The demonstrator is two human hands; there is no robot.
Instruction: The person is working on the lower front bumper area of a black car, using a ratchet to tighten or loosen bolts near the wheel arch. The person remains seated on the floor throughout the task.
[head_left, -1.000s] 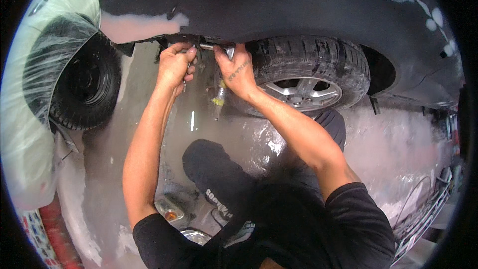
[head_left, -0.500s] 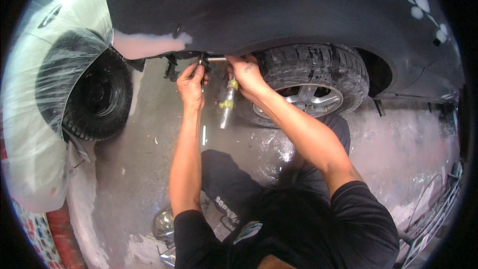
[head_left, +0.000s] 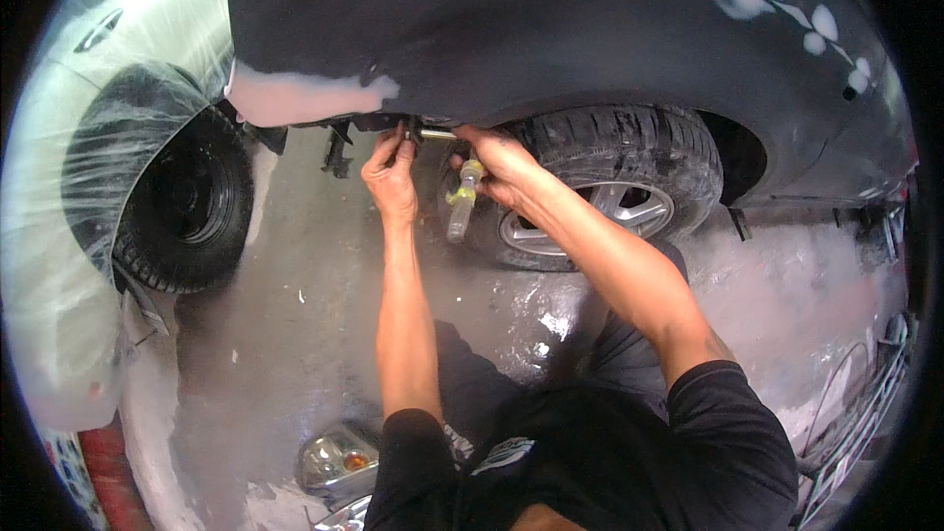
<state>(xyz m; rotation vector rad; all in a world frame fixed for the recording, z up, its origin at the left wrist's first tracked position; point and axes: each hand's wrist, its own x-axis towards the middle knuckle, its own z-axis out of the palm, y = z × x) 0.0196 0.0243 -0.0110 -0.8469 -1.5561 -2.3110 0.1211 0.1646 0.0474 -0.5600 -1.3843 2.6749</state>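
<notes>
My left hand [head_left: 391, 180] pinches upward with thumb and fingers at a small dark piece under the lower edge of a dark grey car panel [head_left: 472, 29]. What lies between those fingertips is too small to name. To its right, my right hand [head_left: 506, 162] is closed round a tool with a yellow and clear handle-like part [head_left: 465, 202] that hangs down below the fist. A thin metal rod [head_left: 439, 135] runs from the right fingers toward the left fingertips; whether it joins the hanging part is hidden by the hand.
Close on the right of my hands stands a tyre [head_left: 619, 147] with a silver wheel. A second car [head_left: 177, 20], wrapped in clear film, is at the left with its black wheel [head_left: 187, 197]. A headlamp [head_left: 339, 457] lies on the wet floor by my left arm.
The yellow and clear part has swung slightly up and right and tilts differently. Both hands sit a little lower and further right in the view, which has itself shifted.
</notes>
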